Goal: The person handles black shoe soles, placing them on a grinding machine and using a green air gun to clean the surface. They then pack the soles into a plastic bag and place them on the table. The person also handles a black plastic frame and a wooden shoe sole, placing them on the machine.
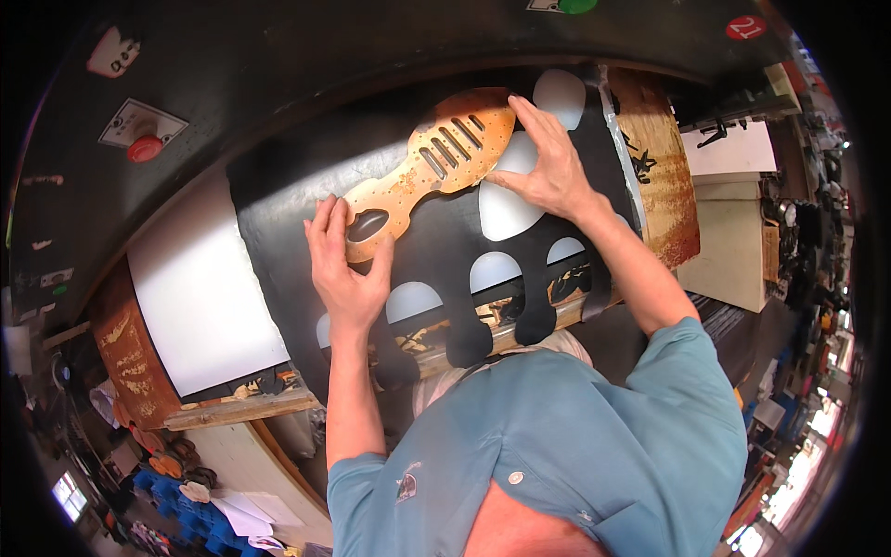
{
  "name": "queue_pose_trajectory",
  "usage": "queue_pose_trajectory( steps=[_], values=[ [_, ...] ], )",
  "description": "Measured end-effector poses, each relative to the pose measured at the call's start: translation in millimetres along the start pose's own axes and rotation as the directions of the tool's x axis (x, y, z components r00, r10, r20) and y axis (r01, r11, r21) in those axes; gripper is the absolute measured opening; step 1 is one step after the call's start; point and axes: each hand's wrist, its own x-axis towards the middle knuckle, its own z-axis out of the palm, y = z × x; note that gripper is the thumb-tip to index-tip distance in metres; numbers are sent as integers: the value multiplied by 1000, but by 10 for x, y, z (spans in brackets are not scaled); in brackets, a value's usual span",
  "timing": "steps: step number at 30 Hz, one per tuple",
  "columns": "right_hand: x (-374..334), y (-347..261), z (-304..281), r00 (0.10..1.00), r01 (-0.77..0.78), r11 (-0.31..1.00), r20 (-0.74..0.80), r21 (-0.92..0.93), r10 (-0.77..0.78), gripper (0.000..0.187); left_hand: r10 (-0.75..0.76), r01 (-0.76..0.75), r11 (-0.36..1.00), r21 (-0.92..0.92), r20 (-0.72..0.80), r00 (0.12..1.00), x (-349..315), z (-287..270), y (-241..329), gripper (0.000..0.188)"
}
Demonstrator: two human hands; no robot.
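Note:
A flat, sole-shaped cutting die (401,188) lies slantwise across a black sheet (444,241). It is tan-orange with rusty stains, has an oval hole at its left end and several slots toward its right end. My left hand (348,283) grips the holed end, fingers at the left edge and thumb at the near edge. At the other end my right hand (554,172) holds the die between thumb and fingers. Rounded cutouts in the sheet show a white board (206,288) underneath, which also reaches out at the left.
A dark machine beam (306,70) with a red push button (145,148) runs along the far side. Rust-brown boards (661,167) show at both sides, above a wooden edge (243,408). Blue crates (186,515) stand low at the left; cluttered shelving lines the right.

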Motion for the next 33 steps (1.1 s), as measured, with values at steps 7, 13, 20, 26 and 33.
queue_pose_trajectory(
  steps=[7,13,20,26,33],
  values=[
    [-53,58,121,997,-73,927,-11,368,83,106,28,-25,999,-27,143,989,35,-28,92,71],
    [47,85,239,992,-44,809,-69,587,104,90,57,-44,997,-57,253,966,32,-77,77,77],
    [-21,164,400,982,-60,743,-92,666,163,87,88,-54,992,-116,304,949,31,-134,31,74],
    [0,305,493,987,-70,520,-14,851,157,97,91,-51,984,-172,234,968,-28,-105,-4,68],
    [23,320,490,985,-1,676,-114,737,126,82,100,-77,991,-107,223,970,1,-100,40,69]
  ],
)
